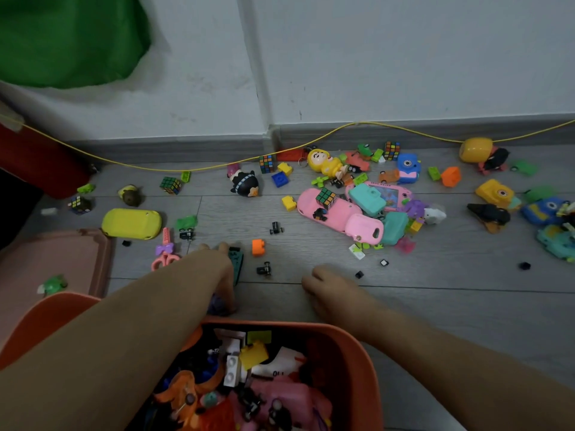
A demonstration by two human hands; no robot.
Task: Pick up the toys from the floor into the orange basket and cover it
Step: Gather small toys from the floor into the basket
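1. Two bare hands reach over the orange basket (357,343), which sits at the bottom of the view, partly filled with toys.
2. Left hand (222,275) lies on the floor (435,306) just past the basket rim, its fingers curled around a dark green flat toy (236,262); something purple shows under the palm, too hidden to identify.
3. Right hand (323,284) rests knuckles-up on the floor, fingers curled under; whether it grips anything cannot be told.
4. Between the hands lies a small black wheel piece (264,270), with an orange brick (258,247) just beyond.
5. Farther off lie a yellow console (132,223), pink scissors (165,253) and a pink console (329,213).
6. Left of the basket lies a pink lid (62,259), flat.
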